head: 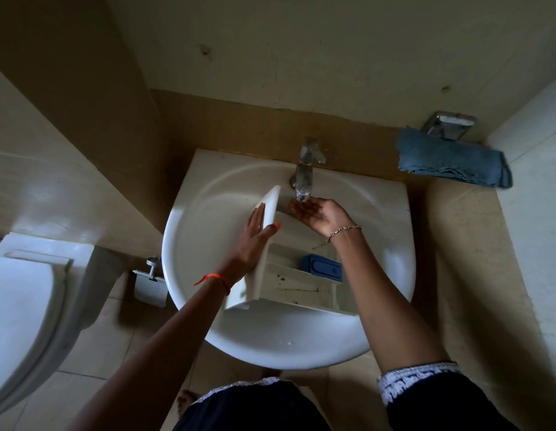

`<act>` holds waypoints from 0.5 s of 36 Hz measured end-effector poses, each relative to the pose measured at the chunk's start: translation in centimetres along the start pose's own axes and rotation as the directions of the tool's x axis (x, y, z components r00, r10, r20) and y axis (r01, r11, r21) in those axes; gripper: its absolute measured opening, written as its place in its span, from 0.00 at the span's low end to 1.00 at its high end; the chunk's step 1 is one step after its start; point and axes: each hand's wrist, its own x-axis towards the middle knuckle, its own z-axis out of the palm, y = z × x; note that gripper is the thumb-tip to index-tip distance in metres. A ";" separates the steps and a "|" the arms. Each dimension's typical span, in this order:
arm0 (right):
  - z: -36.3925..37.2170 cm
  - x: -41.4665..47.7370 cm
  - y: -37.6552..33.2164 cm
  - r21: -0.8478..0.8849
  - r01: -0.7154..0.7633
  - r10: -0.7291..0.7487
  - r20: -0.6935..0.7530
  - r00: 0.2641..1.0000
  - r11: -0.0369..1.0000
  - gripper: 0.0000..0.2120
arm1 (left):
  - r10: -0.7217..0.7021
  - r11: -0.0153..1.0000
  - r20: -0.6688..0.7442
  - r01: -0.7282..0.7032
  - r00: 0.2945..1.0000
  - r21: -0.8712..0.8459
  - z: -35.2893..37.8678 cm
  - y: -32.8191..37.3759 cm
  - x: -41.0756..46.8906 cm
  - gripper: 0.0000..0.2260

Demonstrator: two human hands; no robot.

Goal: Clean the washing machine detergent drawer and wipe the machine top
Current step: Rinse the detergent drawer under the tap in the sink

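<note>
Gripped at its front panel by the left hand (255, 234), fingers flat on the outer face and thumb hooked over the edge, the detergent drawer (295, 275) is held inside the basin (208, 331), lying across the bowl with the panel end raised toward the tap (304, 178). The right hand (317, 214) is held open and cupped, palm up, directly beneath the tap spout and just above the drawer's far end; nothing is grasped in it. A blue insert (322, 266) is seated in the drawer's right compartment. Brown stains are noted on the drawer's central floor. A folded blue cloth (451, 161) is draped on the ledge to the right of the tap, well apart from the basin. A toilet (24, 309) is seen left of the basin.
</note>
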 end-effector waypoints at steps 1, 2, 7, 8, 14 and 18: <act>0.3 0.1 0.2 0.037 -0.002 0.001 0.013 1.000 0.999 0.10 | -0.010 1.000 0.003 0.010 1.000 0.001 0.0 0.1 0.0 0.37; 0.6 0.2 0.4 0.058 -0.003 0.002 0.017 1.000 0.998 0.10 | -0.016 1.000 0.005 0.016 1.000 -0.001 0.0 0.2 -0.1 0.38; 1.2 0.5 1.1 -0.039 -0.113 0.114 0.045 0.992 0.993 0.16 | -0.012 1.000 0.005 0.012 1.000 0.007 0.0 0.2 0.0 0.38; 1.1 0.4 1.3 -0.068 -0.143 0.147 0.049 0.988 0.987 0.17 | -0.006 1.000 0.000 0.006 1.000 0.009 0.0 0.1 0.0 0.37; 0.7 -2.1 2.8 -0.399 -0.210 0.255 0.062 0.965 0.892 0.17 | 0.013 1.000 -0.009 -0.012 1.000 0.028 0.1 0.0 0.0 0.34; 0.6 -3.9 3.7 -0.738 -0.121 0.232 0.050 0.972 0.664 0.17 | -0.003 1.000 -0.014 0.003 1.000 0.019 0.1 0.1 0.1 0.37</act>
